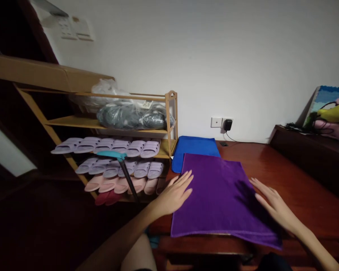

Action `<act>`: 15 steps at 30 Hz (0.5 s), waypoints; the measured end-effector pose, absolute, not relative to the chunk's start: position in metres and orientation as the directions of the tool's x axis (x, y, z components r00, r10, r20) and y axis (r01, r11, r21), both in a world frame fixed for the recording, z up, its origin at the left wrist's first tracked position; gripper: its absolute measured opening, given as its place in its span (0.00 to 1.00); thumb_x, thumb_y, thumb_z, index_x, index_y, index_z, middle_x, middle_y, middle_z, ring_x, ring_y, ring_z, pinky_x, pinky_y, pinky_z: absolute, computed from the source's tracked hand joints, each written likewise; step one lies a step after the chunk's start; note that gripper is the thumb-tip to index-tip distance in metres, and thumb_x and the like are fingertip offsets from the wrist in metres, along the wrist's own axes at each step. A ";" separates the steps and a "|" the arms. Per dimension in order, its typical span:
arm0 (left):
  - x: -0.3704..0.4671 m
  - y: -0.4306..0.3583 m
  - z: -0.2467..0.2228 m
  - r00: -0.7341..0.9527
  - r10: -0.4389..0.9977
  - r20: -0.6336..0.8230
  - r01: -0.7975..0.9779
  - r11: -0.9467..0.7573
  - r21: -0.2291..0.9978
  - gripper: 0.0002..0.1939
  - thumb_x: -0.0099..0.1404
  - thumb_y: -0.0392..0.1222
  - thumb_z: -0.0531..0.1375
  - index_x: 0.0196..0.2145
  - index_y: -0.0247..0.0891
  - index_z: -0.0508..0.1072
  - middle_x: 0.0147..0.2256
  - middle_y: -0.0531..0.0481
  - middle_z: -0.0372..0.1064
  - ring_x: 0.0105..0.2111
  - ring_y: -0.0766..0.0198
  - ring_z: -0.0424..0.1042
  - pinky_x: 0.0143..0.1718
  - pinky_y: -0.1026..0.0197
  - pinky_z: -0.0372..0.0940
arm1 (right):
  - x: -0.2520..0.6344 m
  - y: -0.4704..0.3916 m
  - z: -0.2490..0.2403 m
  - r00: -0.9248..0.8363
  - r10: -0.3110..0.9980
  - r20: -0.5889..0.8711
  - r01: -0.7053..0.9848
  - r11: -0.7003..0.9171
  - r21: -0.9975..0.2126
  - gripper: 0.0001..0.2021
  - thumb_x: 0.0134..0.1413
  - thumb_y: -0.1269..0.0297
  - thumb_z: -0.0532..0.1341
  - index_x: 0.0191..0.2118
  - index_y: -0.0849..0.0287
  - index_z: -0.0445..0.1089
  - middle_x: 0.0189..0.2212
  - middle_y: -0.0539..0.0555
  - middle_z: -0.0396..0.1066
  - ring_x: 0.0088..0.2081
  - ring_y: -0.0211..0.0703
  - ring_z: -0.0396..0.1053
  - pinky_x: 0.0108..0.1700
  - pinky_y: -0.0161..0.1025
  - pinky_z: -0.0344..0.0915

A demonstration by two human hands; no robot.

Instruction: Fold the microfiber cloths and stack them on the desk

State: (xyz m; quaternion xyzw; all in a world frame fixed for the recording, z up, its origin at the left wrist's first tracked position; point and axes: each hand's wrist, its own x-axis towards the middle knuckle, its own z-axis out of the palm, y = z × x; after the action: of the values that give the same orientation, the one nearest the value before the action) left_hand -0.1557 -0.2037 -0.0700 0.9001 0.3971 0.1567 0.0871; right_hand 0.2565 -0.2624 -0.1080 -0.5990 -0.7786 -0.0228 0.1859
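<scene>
A purple cloth (214, 199) lies folded on the wooden table, its near edge hanging a little over the front. My left hand (176, 192) is at its left edge, fingers stretched out; whether it presses on the cloth I cannot tell. To the right of the cloth hovers my right hand (272, 203), fingers apart and holding nothing, its shadow falling on the purple fabric. Behind, partly covered by the purple cloth, is a folded blue cloth (197, 145).
On the left stands a wooden shoe rack (171, 116) with rows of slippers (151, 148) and plastic-wrapped bundles (130, 114). A blue-topped handle (113, 154) leans before it. A black plug (228, 125) sits in the wall; a colourful picture (332, 107) rests on the raised ledge at right.
</scene>
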 end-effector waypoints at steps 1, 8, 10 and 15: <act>-0.141 -0.199 -0.078 0.633 0.739 0.231 0.696 -0.674 0.250 0.27 0.72 0.48 0.44 0.66 0.40 0.47 0.66 0.45 0.38 0.66 0.58 0.39 0.64 0.47 0.40 | 0.249 -0.243 -0.105 -0.188 0.940 0.286 0.946 0.252 -0.204 0.28 0.64 0.48 0.43 0.67 0.48 0.45 0.65 0.54 0.47 0.65 0.48 0.45 0.62 0.55 0.50; -0.124 -0.203 -0.113 0.686 0.719 0.112 0.672 -0.685 0.281 0.29 0.70 0.54 0.47 0.64 0.42 0.52 0.66 0.44 0.43 0.65 0.55 0.43 0.63 0.44 0.38 | 0.242 -0.177 -0.138 -0.171 0.985 0.024 0.979 0.172 -0.113 0.35 0.60 0.39 0.39 0.67 0.52 0.44 0.68 0.58 0.36 0.67 0.51 0.33 0.63 0.58 0.39; -0.135 -0.194 -0.104 0.681 0.721 0.127 0.662 -0.680 0.314 0.26 0.69 0.54 0.50 0.61 0.43 0.58 0.64 0.44 0.50 0.64 0.55 0.49 0.62 0.45 0.42 | 0.255 -0.172 -0.142 -0.166 0.986 0.022 0.973 0.167 -0.160 0.34 0.59 0.39 0.40 0.66 0.49 0.46 0.68 0.56 0.37 0.67 0.53 0.34 0.62 0.62 0.39; -0.139 -0.112 -0.069 0.449 0.800 0.398 0.695 -0.593 0.407 0.16 0.70 0.44 0.50 0.50 0.36 0.71 0.53 0.44 0.68 0.54 0.61 0.65 0.57 0.57 0.54 | 0.277 -0.127 -0.139 0.028 0.986 0.162 0.926 0.036 -0.377 0.33 0.58 0.40 0.43 0.65 0.50 0.49 0.65 0.57 0.47 0.65 0.59 0.43 0.59 0.66 0.43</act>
State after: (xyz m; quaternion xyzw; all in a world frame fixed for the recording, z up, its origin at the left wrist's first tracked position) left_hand -0.1386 -0.1120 -0.0692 0.8462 0.4417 0.2832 0.0926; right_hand 0.2773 -0.1274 -0.1395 -0.6900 -0.6928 0.0780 0.1945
